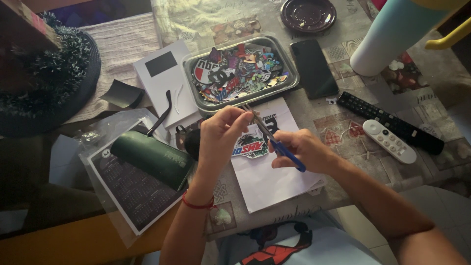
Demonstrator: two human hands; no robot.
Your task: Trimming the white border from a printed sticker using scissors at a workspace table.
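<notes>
My right hand (301, 149) grips blue-handled scissors (274, 142), blades pointing up and left toward my left hand (221, 135). The left hand's thumb and fingers pinch a small piece at the scissor tips; what it is, I cannot tell. Under both hands lies a white sheet (265, 181) with a printed colourful sticker (251, 146). Just beyond the hands stands a clear rectangular tray (293, 78) piled with several cut stickers. A red string band sits on my left wrist.
A dark green cylinder (149, 157) lies on a black calendar sheet in a plastic sleeve (132, 196) at left. A black phone (314, 68), black remote (392, 122), white remote (391, 141), pale tumbler (392, 34) and dark saucer (308, 14) sit right. White box (162, 78) behind.
</notes>
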